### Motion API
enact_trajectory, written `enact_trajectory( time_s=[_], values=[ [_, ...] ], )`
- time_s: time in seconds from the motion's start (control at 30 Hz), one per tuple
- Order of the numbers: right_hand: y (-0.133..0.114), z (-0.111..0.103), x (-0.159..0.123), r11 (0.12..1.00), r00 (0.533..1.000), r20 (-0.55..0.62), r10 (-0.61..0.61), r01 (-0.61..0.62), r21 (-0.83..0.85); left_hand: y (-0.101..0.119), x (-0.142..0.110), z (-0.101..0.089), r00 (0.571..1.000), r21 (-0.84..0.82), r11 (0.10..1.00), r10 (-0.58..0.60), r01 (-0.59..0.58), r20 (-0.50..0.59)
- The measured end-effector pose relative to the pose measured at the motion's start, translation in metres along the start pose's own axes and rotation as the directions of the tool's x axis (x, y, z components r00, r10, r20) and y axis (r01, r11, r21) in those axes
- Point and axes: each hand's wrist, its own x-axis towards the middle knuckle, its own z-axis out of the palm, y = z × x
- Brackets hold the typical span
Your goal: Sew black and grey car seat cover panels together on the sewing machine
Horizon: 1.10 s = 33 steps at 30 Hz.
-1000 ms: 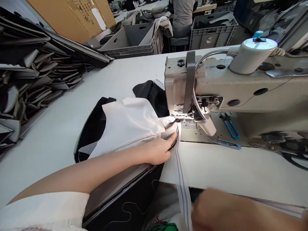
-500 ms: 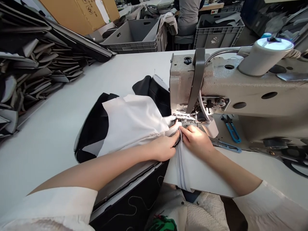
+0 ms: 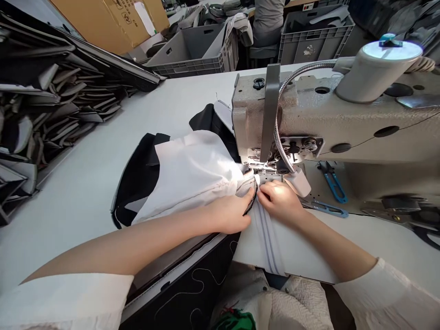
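My left hand lies closed on a black and white fabric piece, fingers pinching its seam edge just in front of the sewing machine's needle. My right hand is pinched on a white striped tape that runs from the needle area back over the table edge. Both hands meet at the presser foot of the grey sewing machine, lit by its gooseneck lamp.
Blue thread snips lie on the machine bed to the right. A tall stack of dark cut pieces fills the left side. Grey crates, cardboard boxes and a seated person are beyond the white table.
My right hand came up from below the table edge to the needle area and pinched the striped tape. My left hand stayed on the fabric seam.
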Motion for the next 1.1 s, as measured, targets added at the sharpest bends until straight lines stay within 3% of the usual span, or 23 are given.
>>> enact_trajectory(
  time_s=[0.2, 0.37, 0.47, 0.7, 0.93, 1.1],
  values=[
    [0.016, -0.005, -0.004, 0.992, 0.999, -0.012, -0.045, 0.046, 0.118, -0.008, -0.001, 0.001, 0.998, -0.041, 0.999, 0.027, -0.03, -0.05],
    [0.011, 0.002, -0.006, 0.998, 0.978, -0.199, 0.061, -0.053, 0.047, 0.005, -0.004, -0.002, 0.999, 0.029, 0.999, -0.045, 0.045, 0.013],
    [0.0, 0.007, -0.004, 0.995, 0.984, -0.157, 0.086, -0.092, -0.033, 0.007, 0.0, -0.004, 0.997, 0.049, 0.996, -0.077, 0.076, 0.029],
    [0.003, 0.003, -0.008, 0.999, 0.993, -0.114, 0.019, -0.023, -0.038, -0.032, 0.012, -0.005, 0.987, -0.282, 0.946, 0.157, -0.157, -0.023],
    [0.017, 0.016, -0.004, 0.988, 0.968, -0.25, 0.035, -0.072, -0.138, -0.027, 0.012, 0.005, 0.991, -0.364, 0.922, 0.108, -0.13, -0.08],
    [0.008, 0.024, 0.0, 0.967, 0.971, -0.233, -0.06, -0.001, -0.254, -0.027, 0.017, 0.014, 0.993, -0.356, 0.928, 0.08, -0.107, -0.09]
  ],
)
